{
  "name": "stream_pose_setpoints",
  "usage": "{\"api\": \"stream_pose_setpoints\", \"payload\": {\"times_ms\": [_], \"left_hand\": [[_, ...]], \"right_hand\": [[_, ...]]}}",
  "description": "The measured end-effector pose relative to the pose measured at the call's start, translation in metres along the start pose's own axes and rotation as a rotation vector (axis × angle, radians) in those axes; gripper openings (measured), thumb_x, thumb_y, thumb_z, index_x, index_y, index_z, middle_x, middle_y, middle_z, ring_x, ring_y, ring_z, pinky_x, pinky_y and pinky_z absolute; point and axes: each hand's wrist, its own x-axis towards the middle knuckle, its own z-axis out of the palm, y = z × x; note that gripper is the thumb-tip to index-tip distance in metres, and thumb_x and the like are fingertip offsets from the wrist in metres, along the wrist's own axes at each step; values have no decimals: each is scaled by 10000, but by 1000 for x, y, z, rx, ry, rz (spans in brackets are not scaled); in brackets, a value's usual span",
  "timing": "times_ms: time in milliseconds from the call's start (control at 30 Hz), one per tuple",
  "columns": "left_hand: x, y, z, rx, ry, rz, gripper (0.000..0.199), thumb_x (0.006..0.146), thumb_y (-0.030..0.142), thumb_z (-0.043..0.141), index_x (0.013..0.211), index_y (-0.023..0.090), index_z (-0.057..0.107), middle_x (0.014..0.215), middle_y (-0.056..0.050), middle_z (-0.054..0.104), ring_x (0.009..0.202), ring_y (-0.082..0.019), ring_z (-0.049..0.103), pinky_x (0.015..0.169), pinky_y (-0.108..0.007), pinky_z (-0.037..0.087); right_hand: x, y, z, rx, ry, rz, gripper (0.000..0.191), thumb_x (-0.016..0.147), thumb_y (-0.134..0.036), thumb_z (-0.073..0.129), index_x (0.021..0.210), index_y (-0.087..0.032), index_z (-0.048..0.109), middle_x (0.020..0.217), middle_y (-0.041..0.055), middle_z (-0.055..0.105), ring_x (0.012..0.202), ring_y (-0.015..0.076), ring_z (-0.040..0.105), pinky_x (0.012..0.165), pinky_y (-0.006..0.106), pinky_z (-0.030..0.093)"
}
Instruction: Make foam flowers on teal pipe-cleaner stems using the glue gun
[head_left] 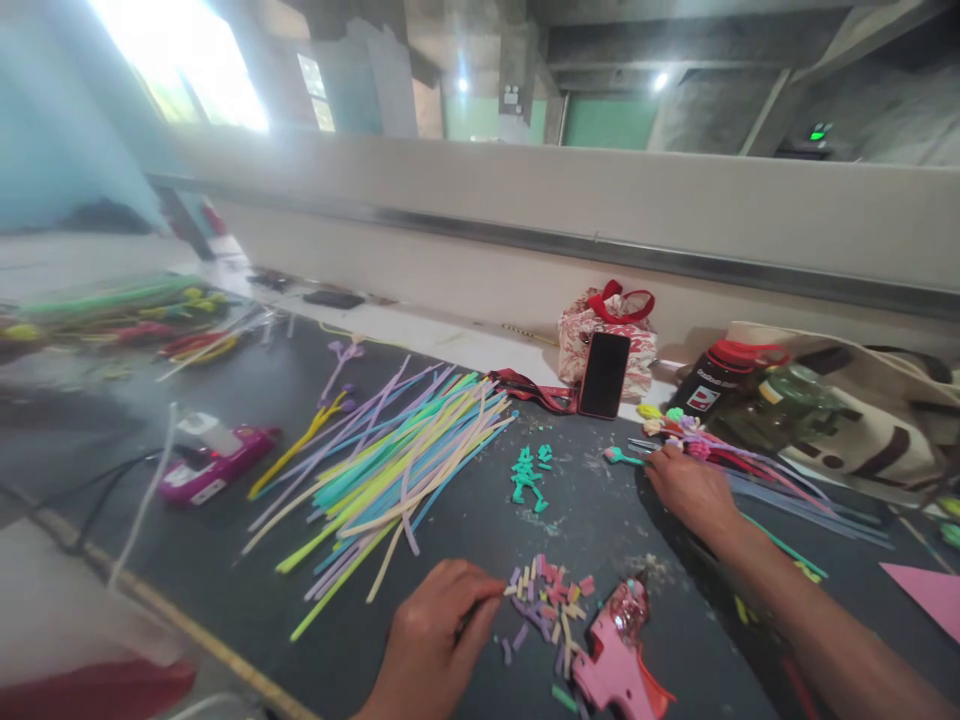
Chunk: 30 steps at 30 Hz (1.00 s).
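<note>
My left hand [442,630] is closed in a pinch at the left edge of a pile of short cut pipe-cleaner pieces [551,600] in purple, cream and pink. Whatever sits between its fingertips is too small to make out. Farther right, my right hand [690,490] is closed on a green stem [630,458] with a pinkish tip pointing left. Part of that stem is hidden under the hand. Just beyond lie pipe-cleaner flowers [697,445] on long stems. Small teal pieces [529,475] lie between the hands. A pink glue gun [619,650] rests near the front edge.
Many long pastel pipe cleaners [397,460] spread across the left-middle of the dark table. A magenta power strip [217,465] with cables is at left. A phone [604,375] leans on a patterned bag [585,320]. A black bottle [716,380] and a canvas bag [892,410] stand right.
</note>
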Motion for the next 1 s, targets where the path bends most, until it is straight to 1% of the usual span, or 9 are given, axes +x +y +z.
{"api": "stream_pose_setpoints", "payload": {"times_ms": [133,200,300,433,533,600,667,867,1000], "left_hand": [[2,3,-5,-13,46,-8,138,809,160,503,876,202,616,776,-17,630,734,-115,592,648,-197,462],[4,9,-7,-43,52,-4,150,805,151,504,887,201,620,784,-23,633,742,-117,591,656,-199,462],[13,23,-6,-146,25,21,161,800,145,499,863,191,640,759,-32,642,720,-122,593,639,-202,457],[30,52,3,-364,-74,-44,170,777,162,517,810,182,683,699,-40,649,657,-123,587,604,-201,441],[44,71,6,-490,-145,-202,162,743,167,540,733,162,702,651,-46,638,602,-126,569,582,-214,432],[51,79,6,-583,-163,-293,150,725,176,555,721,149,702,641,-45,632,582,-125,556,563,-213,424],[57,83,6,-671,-162,-363,132,703,181,573,705,139,699,630,-41,627,564,-119,542,545,-209,417],[66,87,10,-783,-162,-511,131,644,212,624,726,124,676,617,-35,642,507,-113,531,498,-210,415],[69,85,14,-734,-159,-488,149,632,203,630,753,130,679,623,-20,640,487,-97,514,478,-195,402]], "right_hand": [[-15,-3,-18,274,71,-47,235,792,-157,367,860,-187,591,958,87,588,829,211,581,660,308,431],[-31,-11,-31,423,59,-134,236,745,-108,337,691,-203,545,863,39,593,826,162,568,721,269,429],[-59,-34,-49,696,-36,-225,228,725,-118,343,556,-209,466,669,1,532,680,133,541,629,230,423],[-88,-72,-66,1630,-305,18,198,679,-68,398,540,-192,465,589,-32,444,536,99,429,514,218,340],[-96,-89,-74,2025,-436,197,143,749,-107,452,674,-186,545,630,-36,477,502,74,406,508,218,330],[-97,-93,-75,2096,-473,249,72,802,-204,517,827,-190,584,687,-25,513,538,75,437,528,219,342],[-98,-95,-74,2074,-466,284,115,806,-277,563,880,-190,580,707,-22,518,577,83,457,535,218,341],[-99,-101,-67,1959,-420,286,210,809,-361,567,727,-172,526,599,-53,461,514,66,389,483,197,283],[-97,-104,-71,1872,-415,320,247,803,-389,565,688,-181,499,541,-78,420,442,52,323,439,191,230]]}}
